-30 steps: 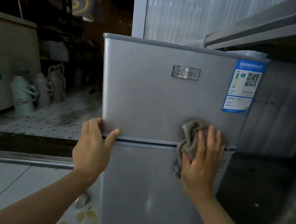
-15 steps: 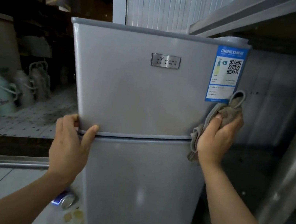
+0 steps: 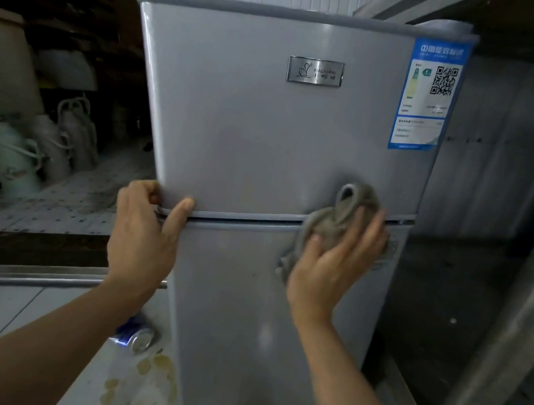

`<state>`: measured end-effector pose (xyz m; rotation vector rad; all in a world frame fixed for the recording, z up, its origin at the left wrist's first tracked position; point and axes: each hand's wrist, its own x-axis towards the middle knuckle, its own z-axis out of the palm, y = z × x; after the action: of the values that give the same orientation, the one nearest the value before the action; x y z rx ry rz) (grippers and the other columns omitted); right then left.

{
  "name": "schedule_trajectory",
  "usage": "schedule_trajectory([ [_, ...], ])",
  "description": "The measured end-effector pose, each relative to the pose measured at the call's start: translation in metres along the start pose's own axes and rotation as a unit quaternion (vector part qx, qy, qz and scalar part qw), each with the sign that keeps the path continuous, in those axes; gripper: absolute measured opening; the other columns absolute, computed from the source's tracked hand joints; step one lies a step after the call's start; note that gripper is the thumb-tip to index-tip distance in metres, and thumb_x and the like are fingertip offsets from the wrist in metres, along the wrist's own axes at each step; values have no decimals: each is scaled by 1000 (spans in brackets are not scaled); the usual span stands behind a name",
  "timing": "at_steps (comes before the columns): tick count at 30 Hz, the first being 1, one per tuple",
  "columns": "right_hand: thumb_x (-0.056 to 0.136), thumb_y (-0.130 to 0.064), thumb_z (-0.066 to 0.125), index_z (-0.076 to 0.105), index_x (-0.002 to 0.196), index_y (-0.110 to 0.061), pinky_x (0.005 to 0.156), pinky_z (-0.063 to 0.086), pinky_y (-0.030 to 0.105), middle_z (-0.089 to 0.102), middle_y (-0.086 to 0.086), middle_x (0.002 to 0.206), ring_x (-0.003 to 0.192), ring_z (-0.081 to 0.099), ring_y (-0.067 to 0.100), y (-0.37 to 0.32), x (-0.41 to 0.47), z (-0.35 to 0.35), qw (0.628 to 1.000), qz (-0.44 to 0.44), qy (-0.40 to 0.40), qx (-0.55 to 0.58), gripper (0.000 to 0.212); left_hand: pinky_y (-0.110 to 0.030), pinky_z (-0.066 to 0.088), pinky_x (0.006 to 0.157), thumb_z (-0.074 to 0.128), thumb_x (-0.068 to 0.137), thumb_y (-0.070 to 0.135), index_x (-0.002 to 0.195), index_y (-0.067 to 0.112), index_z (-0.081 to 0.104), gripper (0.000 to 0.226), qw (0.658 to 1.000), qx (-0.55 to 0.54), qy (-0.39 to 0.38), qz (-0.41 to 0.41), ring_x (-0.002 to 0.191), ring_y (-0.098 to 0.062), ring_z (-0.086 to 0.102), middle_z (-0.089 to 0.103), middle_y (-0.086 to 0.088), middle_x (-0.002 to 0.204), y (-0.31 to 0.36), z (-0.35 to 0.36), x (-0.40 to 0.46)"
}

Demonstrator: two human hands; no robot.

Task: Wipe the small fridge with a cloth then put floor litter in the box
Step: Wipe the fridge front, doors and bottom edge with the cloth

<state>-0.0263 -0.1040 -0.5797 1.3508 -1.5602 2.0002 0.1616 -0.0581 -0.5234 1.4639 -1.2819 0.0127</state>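
A small silver two-door fridge [image 3: 268,140] stands in front of me with a blue label at its upper right. My left hand [image 3: 145,232] grips the lower left corner of the upper door, thumb in the gap between the doors. My right hand [image 3: 332,264] presses a bunched grey-brown cloth [image 3: 344,210] flat against the fridge front at the seam between the two doors, right of centre. A crushed blue and silver can [image 3: 136,335] lies on the floor by the fridge's lower left side. No box is in view.
Yellowish stains [image 3: 150,372] mark the floor by the fridge's foot. Pale thermos jugs [image 3: 18,161] stand on a raised tiled floor at the left behind a metal door sill [image 3: 23,273]. A metal frame post [image 3: 508,342] rises close on the right.
My right hand has carried the cloth from beside the blue label at the right edge down and left to the door seam. My left hand keeps its grip on the upper door's corner.
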Motion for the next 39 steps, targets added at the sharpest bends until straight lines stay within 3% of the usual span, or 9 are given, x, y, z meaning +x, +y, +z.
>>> schedule_trajectory([
  [5, 94, -20, 41, 27, 144, 3, 111, 20, 23, 30, 22, 148, 136, 33, 31, 45, 57, -13, 976, 189, 54, 97, 57, -37, 45, 71, 57, 86, 42, 110, 12, 45, 40, 1000, -24, 9, 10, 85, -20, 51, 49, -9, 108, -2, 2, 0],
  [8, 95, -24, 40, 31, 142, 3, 110, 29, 35, 37, 22, 143, 130, 40, 31, 39, 59, -11, 969, 219, 65, 92, 55, -35, 44, 69, 56, 86, 42, 109, 12, 44, 40, 999, -32, 8, 14, 83, -18, 49, 46, -8, 107, -1, 3, 0],
  [14, 90, -16, 48, 30, 140, 9, 116, 12, 47, 24, 29, 149, 139, 22, 44, -20, 6, 7, 993, 104, 59, -2, 59, -41, 52, 73, 56, 87, 42, 109, 13, 43, 39, 999, -34, -9, 2, 85, -20, 52, 43, -5, 107, 5, -1, -1],
  [19, 83, -24, 54, 44, 135, 1, 115, 15, 51, 26, 27, 148, 139, 18, 45, -73, -40, 26, 999, 42, 8, -2, 59, -46, 53, 78, 56, 87, 40, 109, 16, 42, 35, 998, -37, -39, -14, 88, -20, 52, 42, -3, 107, 6, -7, 0],
  [23, 79, -23, 59, 51, 128, 2, 112, 22, 54, 33, 27, 144, 136, 27, 44, -46, -20, 14, 1000, -19, 10, 5, 55, -37, 50, 85, 52, 92, 28, 113, 24, 46, 22, 995, -78, -64, -17, 89, -13, 53, 48, 0, 109, 0, -15, -1],
  [25, 78, -18, 55, 49, 129, 3, 111, 23, 55, 32, 26, 145, 137, 28, 43, -29, -3, 8, 999, 5, 31, 12, 55, -34, 51, 87, 48, 94, 22, 110, 29, 49, 17, 990, -118, -72, -37, 90, -8, 55, 54, 2, 109, -3, -17, -5],
  [31, 82, -18, 42, 41, 137, -2, 116, 14, 51, 26, 23, 151, 142, 19, 40, -44, -6, 19, 996, 58, 64, 18, 57, -23, 47, 88, 48, 92, 6, 115, 30, 52, 34, 985, -149, -86, -31, 97, -2, 55, 57, 7, 113, -12, -18, -11],
  [35, 83, -25, 48, 45, 135, -4, 114, 14, 54, 28, 25, 149, 141, 19, 42, -75, -41, 34, 1000, -9, 18, -2, 56, -20, 47, 88, 47, 84, -7, 122, 25, 54, 51, 985, -145, -91, -22, 97, -3, 56, 57, 6, 113, -12, -20, -12],
  [39, 87, -28, 53, 43, 135, -12, 115, 8, 50, 25, 22, 152, 143, 14, 38, -96, -62, 42, 995, -90, -33, -6, 52, -12, 48, 86, 46, 84, -9, 131, 22, 49, 57, 972, -175, -150, -34, 102, -2, 55, 56, 6, 117, -17, -31, -9],
])
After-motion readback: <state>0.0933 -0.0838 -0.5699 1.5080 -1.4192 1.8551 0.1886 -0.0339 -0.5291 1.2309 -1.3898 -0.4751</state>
